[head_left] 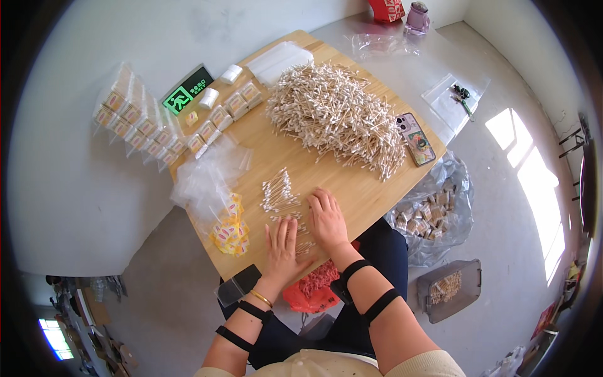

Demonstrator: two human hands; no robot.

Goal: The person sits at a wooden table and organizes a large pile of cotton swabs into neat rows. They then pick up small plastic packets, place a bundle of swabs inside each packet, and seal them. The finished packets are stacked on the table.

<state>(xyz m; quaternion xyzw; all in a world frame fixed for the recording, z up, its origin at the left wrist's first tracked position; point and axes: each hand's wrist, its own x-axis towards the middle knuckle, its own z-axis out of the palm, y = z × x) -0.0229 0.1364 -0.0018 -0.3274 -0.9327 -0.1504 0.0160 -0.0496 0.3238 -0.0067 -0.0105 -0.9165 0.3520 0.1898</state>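
A loose row of cotton swabs lies on the wooden table in front of me. My left hand rests over the near end of this row, fingers stretched out and touching the swabs. Just to its right, my right hand lies palm down on the table, its fingers extended close together; nothing shows in its grasp. Beyond both hands rises a large heap of cotton swabs. Yellow printed labels and thin transparent bags are piled to the left of the row.
Packed swab bags are stacked at the far left, beside a green-and-black sign. A phone leans near the heap. Right of the table are a plastic sack of bundled swabs and a grey bin. A red bag is below the table edge.
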